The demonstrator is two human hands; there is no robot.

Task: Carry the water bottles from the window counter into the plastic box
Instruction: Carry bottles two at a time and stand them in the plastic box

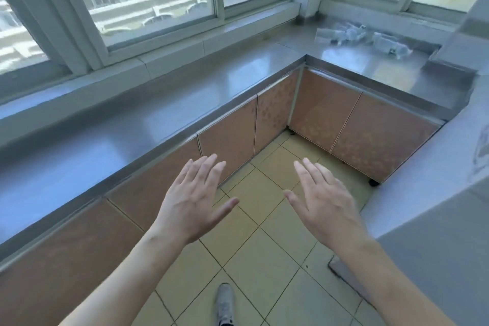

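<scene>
Both hands hover empty over the tiled floor (264, 219), left hand (193, 201) and right hand (326, 202) with fingers straight and slightly spread. The water bottles (362, 36) lie blurred, uncountable, on the far corner worktop (185, 103) under the window.

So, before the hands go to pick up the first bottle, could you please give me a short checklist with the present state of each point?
1. Left hand free: ok, fingers straight, holding nothing.
2. Right hand free: ok, fingers straight, holding nothing.
3. Clear plastic water bottles located: ok, they lie on their sides in the far right corner of the steel window counter.
4. Bottles within reach: not ok, both hands hover over the yellow tiled floor, well short of them.
5. Number of bottles: cannot tell, the pile is blurred.
6. Plastic box located: cannot tell, it is not in view.
</scene>
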